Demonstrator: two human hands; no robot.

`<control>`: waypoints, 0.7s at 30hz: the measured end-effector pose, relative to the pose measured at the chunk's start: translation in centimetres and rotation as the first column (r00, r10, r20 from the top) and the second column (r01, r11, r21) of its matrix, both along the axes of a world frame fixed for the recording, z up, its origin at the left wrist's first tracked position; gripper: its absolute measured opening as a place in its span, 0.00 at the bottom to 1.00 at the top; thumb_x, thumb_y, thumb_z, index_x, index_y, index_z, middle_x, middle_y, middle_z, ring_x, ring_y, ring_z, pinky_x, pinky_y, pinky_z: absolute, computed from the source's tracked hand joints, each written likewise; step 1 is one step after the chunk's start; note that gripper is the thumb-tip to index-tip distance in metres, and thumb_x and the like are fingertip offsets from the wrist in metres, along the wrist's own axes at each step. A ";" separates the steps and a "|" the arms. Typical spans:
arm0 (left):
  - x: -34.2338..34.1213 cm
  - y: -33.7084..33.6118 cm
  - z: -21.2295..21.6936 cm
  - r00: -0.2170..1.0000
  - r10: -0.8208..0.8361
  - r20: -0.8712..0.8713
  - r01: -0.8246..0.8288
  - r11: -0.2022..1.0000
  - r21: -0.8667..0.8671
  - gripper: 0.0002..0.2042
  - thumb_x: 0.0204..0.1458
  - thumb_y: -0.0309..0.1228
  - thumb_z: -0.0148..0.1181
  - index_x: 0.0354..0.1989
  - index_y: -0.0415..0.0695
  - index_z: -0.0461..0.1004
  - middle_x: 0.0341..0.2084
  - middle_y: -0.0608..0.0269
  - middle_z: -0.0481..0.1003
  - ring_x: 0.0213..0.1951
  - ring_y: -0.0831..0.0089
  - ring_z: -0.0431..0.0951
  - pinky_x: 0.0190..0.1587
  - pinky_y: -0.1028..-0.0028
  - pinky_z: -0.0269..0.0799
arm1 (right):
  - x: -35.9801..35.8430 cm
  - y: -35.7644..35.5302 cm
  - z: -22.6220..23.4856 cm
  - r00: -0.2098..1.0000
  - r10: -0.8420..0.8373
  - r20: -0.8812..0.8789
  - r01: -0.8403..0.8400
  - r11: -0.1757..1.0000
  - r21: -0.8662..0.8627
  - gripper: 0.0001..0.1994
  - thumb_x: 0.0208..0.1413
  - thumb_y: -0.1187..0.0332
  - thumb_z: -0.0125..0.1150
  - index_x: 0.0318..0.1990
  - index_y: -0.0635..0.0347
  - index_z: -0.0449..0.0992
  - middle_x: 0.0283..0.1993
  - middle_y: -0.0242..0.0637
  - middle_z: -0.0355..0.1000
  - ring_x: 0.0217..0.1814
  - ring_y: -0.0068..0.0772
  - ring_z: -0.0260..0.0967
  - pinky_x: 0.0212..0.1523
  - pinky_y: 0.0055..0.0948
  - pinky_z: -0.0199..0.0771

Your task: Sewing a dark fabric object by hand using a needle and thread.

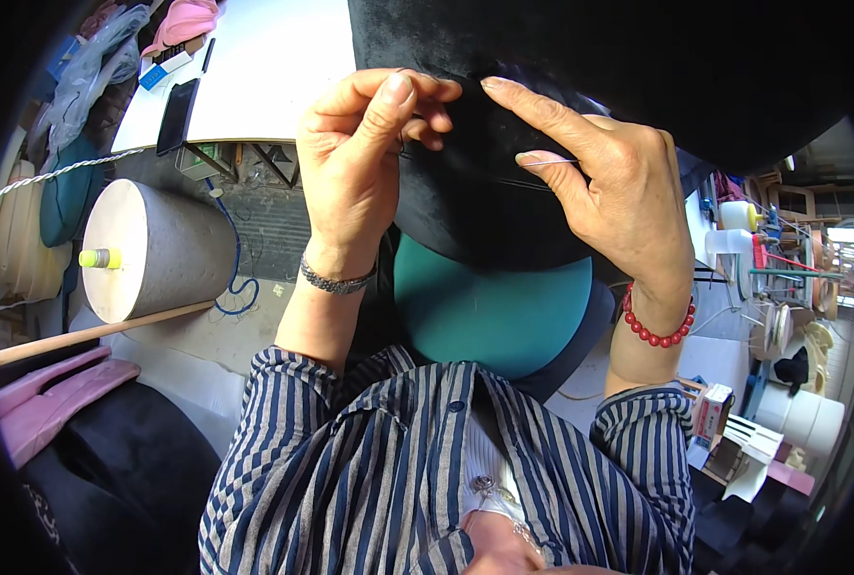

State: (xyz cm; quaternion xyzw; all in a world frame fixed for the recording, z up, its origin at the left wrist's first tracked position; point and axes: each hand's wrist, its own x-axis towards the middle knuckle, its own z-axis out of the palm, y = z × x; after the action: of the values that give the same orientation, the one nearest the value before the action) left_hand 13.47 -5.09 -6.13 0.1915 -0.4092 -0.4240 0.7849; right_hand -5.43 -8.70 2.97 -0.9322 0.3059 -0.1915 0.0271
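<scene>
I have both hands raised over the black fabric (638, 57): the right hand (623, 163) holds a thin needle (550, 162) across its thumb, forefinger stretched toward the left; the left hand (355, 144) is narrow, fingers curled near the thumb, and I cannot tell whether it grips anything. The teal seat (489, 302) sits nearer, the white table (283, 57) far left.

You are wearing a navy-and-grey striped shirt (379, 479) and a red beaded bracelet (654, 338). Black material (542, 38) is darkening one o'clock, a teal panel (489, 302) (a deep green-blue) is colouring the dial's centre, a white tabletop (274, 77) is brightening eleven, and pink pieces (63, 407) are showing toward eight.
</scene>
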 end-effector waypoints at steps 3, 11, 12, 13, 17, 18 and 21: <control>0.4 0.1 -0.2 1.000 -0.013 -0.019 0.014 1.000 0.006 0.09 0.60 0.30 0.56 0.38 0.37 0.78 0.34 0.50 0.80 0.29 0.75 0.79 0.32 0.79 0.76 | 0.0 0.1 -0.1 1.000 0.007 0.005 -0.007 1.000 -0.011 0.25 0.46 0.74 0.67 0.55 0.44 0.76 0.46 0.38 0.78 0.33 0.37 0.79 0.35 0.27 0.80; 1.5 -0.1 0.7 0.989 -0.130 -0.067 0.131 0.991 0.006 0.09 0.59 0.30 0.57 0.38 0.36 0.78 0.33 0.50 0.80 0.26 0.76 0.77 0.30 0.81 0.74 | -0.3 0.9 -0.1 0.999 -0.044 0.000 0.044 0.999 0.009 0.24 0.47 0.75 0.66 0.55 0.45 0.77 0.45 0.38 0.79 0.27 0.34 0.76 0.30 0.25 0.77; 1.5 -0.1 0.8 0.990 -0.129 -0.056 0.130 0.992 -0.001 0.09 0.59 0.30 0.57 0.38 0.36 0.78 0.33 0.49 0.80 0.25 0.77 0.76 0.29 0.81 0.73 | -0.3 0.9 -0.1 0.999 -0.046 0.001 0.046 0.999 0.009 0.24 0.47 0.75 0.66 0.55 0.45 0.77 0.45 0.38 0.79 0.27 0.34 0.76 0.30 0.25 0.77; 1.7 -0.1 0.9 0.990 -0.132 -0.054 0.132 0.991 -0.001 0.09 0.59 0.30 0.57 0.38 0.36 0.78 0.33 0.49 0.80 0.25 0.77 0.76 0.29 0.81 0.73 | -0.3 1.0 -0.2 0.999 -0.037 0.009 0.037 0.999 0.001 0.24 0.47 0.76 0.66 0.54 0.45 0.77 0.44 0.39 0.79 0.26 0.34 0.76 0.29 0.25 0.76; 1.9 0.2 1.1 0.987 -0.142 -0.071 0.140 0.989 -0.042 0.08 0.59 0.28 0.56 0.38 0.35 0.78 0.31 0.50 0.80 0.25 0.75 0.76 0.29 0.81 0.73 | -0.3 1.1 -0.1 0.999 -0.054 0.008 0.053 0.998 0.041 0.24 0.46 0.76 0.66 0.54 0.45 0.77 0.41 0.40 0.79 0.24 0.34 0.75 0.28 0.26 0.75; 2.0 0.6 1.3 0.984 -0.143 -0.106 0.140 0.989 -0.039 0.08 0.59 0.28 0.56 0.37 0.35 0.78 0.30 0.51 0.80 0.25 0.75 0.76 0.28 0.80 0.73 | -0.3 1.0 -0.2 0.999 -0.053 0.012 0.052 0.998 0.043 0.24 0.46 0.76 0.66 0.54 0.45 0.77 0.41 0.40 0.79 0.24 0.34 0.75 0.28 0.26 0.75; 2.5 1.3 0.8 0.990 -0.139 0.012 0.139 0.989 -0.052 0.07 0.59 0.26 0.55 0.37 0.34 0.77 0.30 0.51 0.79 0.27 0.73 0.77 0.30 0.77 0.73 | -0.4 0.3 -0.8 0.996 0.020 0.091 -0.017 1.000 -0.027 0.24 0.45 0.77 0.66 0.53 0.46 0.78 0.41 0.42 0.79 0.17 0.28 0.68 0.22 0.25 0.69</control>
State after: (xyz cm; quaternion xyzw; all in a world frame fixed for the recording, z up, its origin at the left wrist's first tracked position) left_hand 15.93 -3.75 -5.30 0.1434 -0.4361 -0.4659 0.7565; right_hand -5.86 -8.38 2.16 -0.9255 0.2933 -0.2376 0.0308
